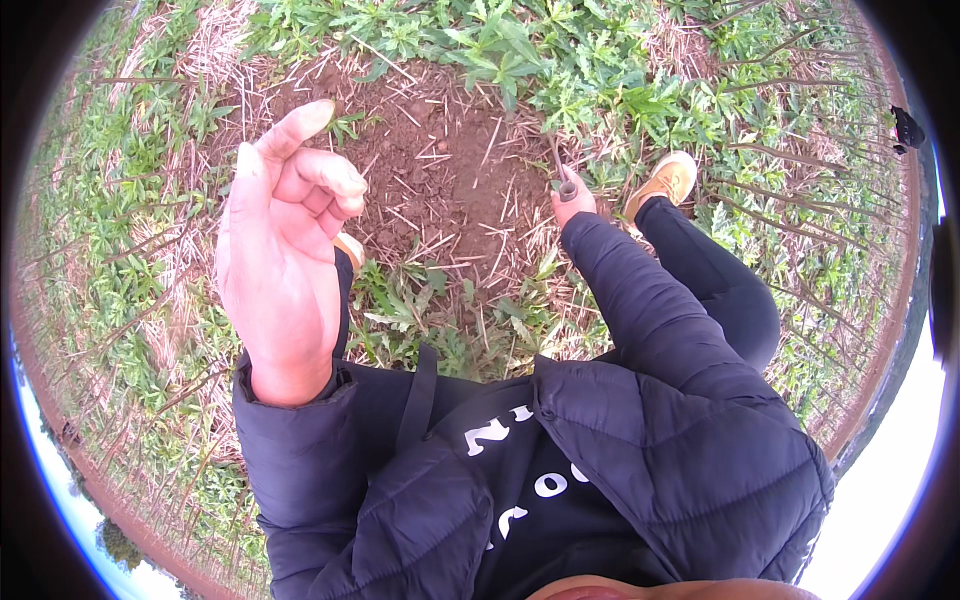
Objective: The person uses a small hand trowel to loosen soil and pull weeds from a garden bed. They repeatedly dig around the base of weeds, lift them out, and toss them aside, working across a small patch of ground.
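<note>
My left hand [289,247] is raised at the left, palm partly turned up, fingers bent, with nothing in it. Farther off at the right, my right hand [576,201] is closed around the handle of a metal hand tool [567,190]; a round socket end shows at the fist. A thin dark part of it points away into the weeds, and its working end is hidden. Between the hands lies a patch of bare brown soil [442,161] strewn with dry straw.
Leafy green weeds [510,56] border the soil. My tan shoe [670,180] stands right of my right hand, and the other shoe [349,251] shows partly behind my left hand. Thin brown stems [787,156] rise at both sides. A dark object [907,129] is at the far right.
</note>
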Available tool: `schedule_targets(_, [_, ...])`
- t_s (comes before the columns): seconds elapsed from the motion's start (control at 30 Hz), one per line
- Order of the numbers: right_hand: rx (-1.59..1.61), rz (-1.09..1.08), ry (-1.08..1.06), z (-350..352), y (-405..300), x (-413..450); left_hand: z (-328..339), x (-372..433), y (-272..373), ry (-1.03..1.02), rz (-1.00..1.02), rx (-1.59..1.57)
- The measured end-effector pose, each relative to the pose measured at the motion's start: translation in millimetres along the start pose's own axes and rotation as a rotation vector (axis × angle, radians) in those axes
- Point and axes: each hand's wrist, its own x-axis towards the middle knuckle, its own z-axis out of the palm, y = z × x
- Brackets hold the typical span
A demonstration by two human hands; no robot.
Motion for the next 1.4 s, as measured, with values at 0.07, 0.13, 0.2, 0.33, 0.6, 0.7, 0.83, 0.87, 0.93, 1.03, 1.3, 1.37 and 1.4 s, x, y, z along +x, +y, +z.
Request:
schedule_targets(0.07, [-0.085,0.047,-0.067,12.0,1.4,-5.9,0.7,1.2,-1.2,-0.015,-0.002,-0.015])
schedule_targets(0.13, [-0.110,0.077,-0.105,14.7,-11.8,-6.1,2.6,3.7,-0.9,-0.042,-0.001,-0.043])
schedule_targets(0.2, [-0.110,0.083,-0.103,0.7,-36.1,3.4,4.5,5.0,1.0,-0.045,-0.009,-0.030])
schedule_targets(0.33, [0.273,0.301,-0.117,-61.3,-101.9,28.7,8.1,5.1,3.6,-0.027,0.043,0.000])
schedule_targets(0.6, [0.492,0.241,0.119,-148.1,-177.2,-39.1,1.8,3.7,14.0,0.021,0.159,0.012])
schedule_targets(0.7, [0.457,0.211,0.079,-170.9,-183.9,-51.8,0.8,1.4,16.5,0.040,0.134,0.043])
schedule_targets(0.83, [0.609,0.030,0.109,-183.0,-179.6,-56.2,-4.5,0.3,17.3,0.021,0.155,0.038])
schedule_targets(0.87, [0.612,-0.043,0.122,-183.4,-179.2,-52.5,-6.3,0.5,17.2,-0.001,0.178,0.034])
schedule_targets(0.93, [0.553,-0.031,0.183,-181.5,-179.4,-41.4,-9.1,1.6,16.0,-0.045,0.221,0.027])
schedule_targets(1.03, [0.458,0.144,0.193,-172.8,-181.6,-25.6,-9.9,5.2,14.2,-0.039,0.245,-0.022])
schedule_targets(1.3, [0.095,0.660,-0.547,-184.6,-175.1,-107.8,-4.3,6.5,20.5,-0.053,0.249,0.015])
schedule_targets(1.37, [0.133,0.732,-0.666,-210.3,-186.0,-106.5,-2.5,7.1,22.1,-0.049,0.222,0.031])
schedule_targets(1.4, [0.167,0.709,-0.707,-219.3,-189.8,-104.3,-2.3,6.6,22.3,-0.036,0.199,0.028])
